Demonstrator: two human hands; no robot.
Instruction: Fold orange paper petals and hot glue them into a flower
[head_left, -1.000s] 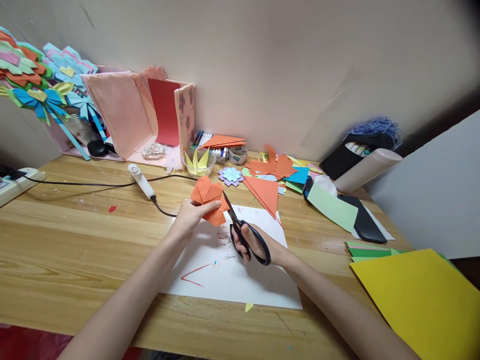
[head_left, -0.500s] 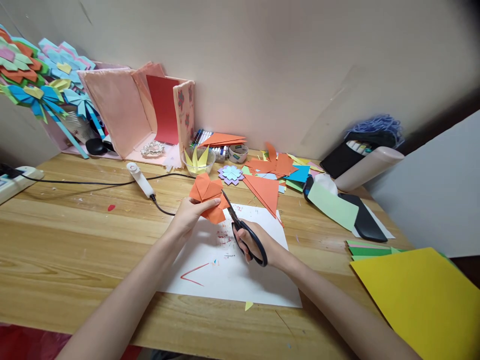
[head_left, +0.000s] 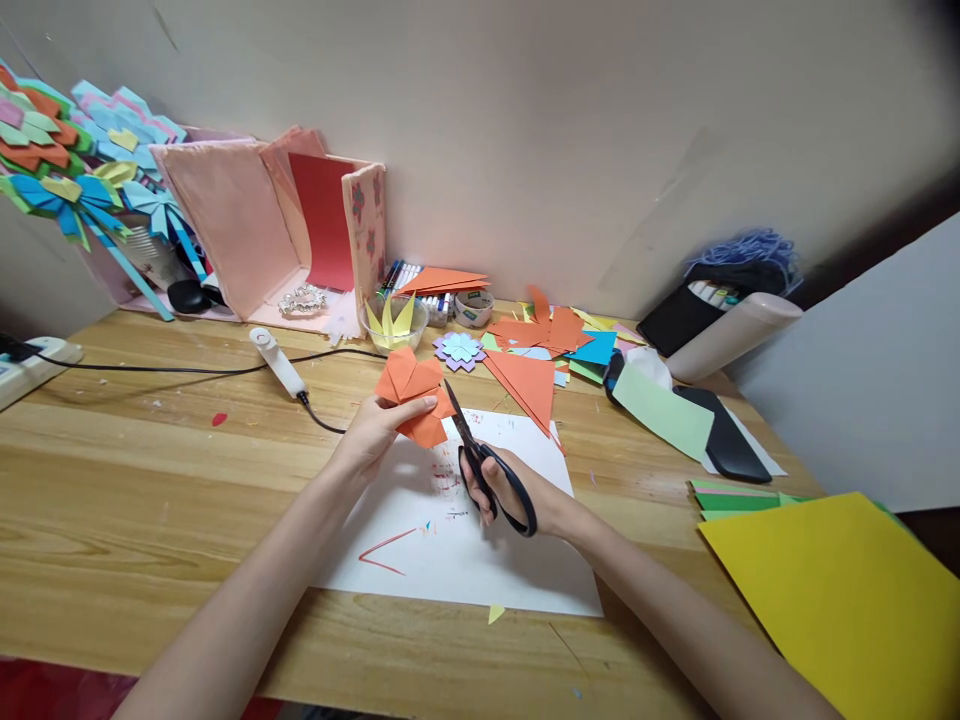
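Note:
My left hand (head_left: 379, 430) pinches an orange paper flower (head_left: 409, 375) between thumb and fingers, above the upper left part of a white sheet (head_left: 375, 510). In my right hand (head_left: 499, 480) are black-handled scissors (head_left: 466, 432), my fingers through the loops. The blades point up and left and lie at the right edge of the orange flower; they look slightly apart. Red lines and small coloured marks show on the white sheet. Orange folded triangles (head_left: 529, 385) lie just beyond the scissors, beside a blue and purple paper flower (head_left: 460, 350).
A clear bowl (head_left: 412, 338) with yellow paper, a tape roll (head_left: 474, 307) and a pink box (head_left: 217, 220) stand at the back. A corded white device (head_left: 277, 362) is at left. Yellow paper (head_left: 840, 590), a black phone-like object (head_left: 739, 450) and a bottle (head_left: 735, 335) are at right.
The scissors' handles have spread a little and the blades look more open. The whole view has shifted slightly. My left hand still holds the orange flower.

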